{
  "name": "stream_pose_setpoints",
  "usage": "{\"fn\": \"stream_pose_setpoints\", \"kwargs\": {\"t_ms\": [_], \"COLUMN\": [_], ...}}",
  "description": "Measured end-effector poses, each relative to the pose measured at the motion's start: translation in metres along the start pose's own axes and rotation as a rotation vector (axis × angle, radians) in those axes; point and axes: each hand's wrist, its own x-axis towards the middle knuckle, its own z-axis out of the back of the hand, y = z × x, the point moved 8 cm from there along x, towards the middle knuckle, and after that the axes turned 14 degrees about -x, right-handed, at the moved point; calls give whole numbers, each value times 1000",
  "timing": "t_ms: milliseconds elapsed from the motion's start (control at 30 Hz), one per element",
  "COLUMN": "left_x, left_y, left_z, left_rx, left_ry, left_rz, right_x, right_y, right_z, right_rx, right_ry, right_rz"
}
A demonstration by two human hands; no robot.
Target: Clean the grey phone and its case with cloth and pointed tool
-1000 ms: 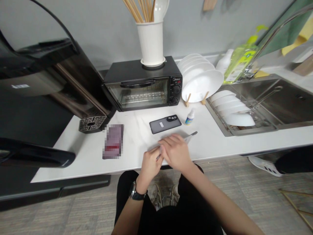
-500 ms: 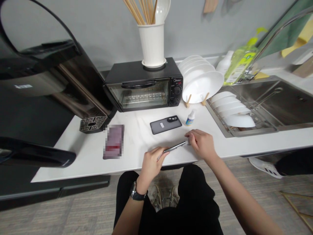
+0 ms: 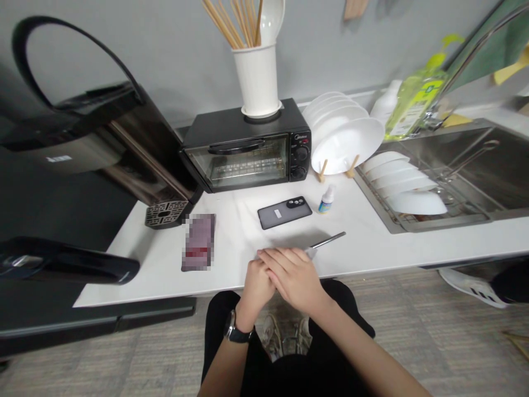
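My left hand [image 3: 258, 284], with a black-strapped watch at its wrist, grips a slim phone [image 3: 330, 239] seen nearly edge-on. Over the phone and partly over my left fingers lies my right hand [image 3: 291, 273], its fingers together and bent. A pale scrap of what looks like cloth [image 3: 311, 252] peeks out beside the right fingers; most of it is hidden. Beyond the hands, a dark translucent phone case [image 3: 285, 213] rests flat on the counter. A small white spray bottle [image 3: 326, 199] with a blue label stands upright to the case's right.
A black toaster oven [image 3: 248, 160] stands at the back, topped by a white holder [image 3: 257, 80] with chopsticks. Racked plates [image 3: 345, 143] and a sink [image 3: 487, 182] are to the right. A blurred-out flat item [image 3: 199, 242] and a black drink machine [image 3: 136, 143] are at left.
My right hand has swept left from the phone's far end to my left hand. The phone's free end now points right, past the right hand. The view has shifted slightly.
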Motion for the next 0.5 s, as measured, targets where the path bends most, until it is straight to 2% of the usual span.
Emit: {"fn": "stream_pose_setpoints", "kwargs": {"t_ms": [67, 167, 233, 300, 333, 400, 500], "left_x": [2, 5, 7, 8, 8, 7, 5], "left_y": [-5, -11, -12, -13, -13, -12, -8], "left_z": [2, 7, 9, 9, 9, 8, 6], "left_rx": [-99, -289, -339, -341, -340, -339, -261], "left_ry": [17, 14, 4, -1, -2, -6, -14], "left_rz": [0, 34, 50, 51, 47, 40, 16], "right_x": [-7, -15, -17, -17, -15, -7, 9], "right_y": [-26, -80, -115, -135, -136, -121, -71], "right_z": [7, 23, 31, 34, 35, 32, 16], "right_rx": [-57, -122, -137, -152, -159, -165, -109], "right_ry": [1, -25, -25, -23, -27, -35, -2], "right_rz": [-40, -165, -281, -369, -393, -394, -296]}}
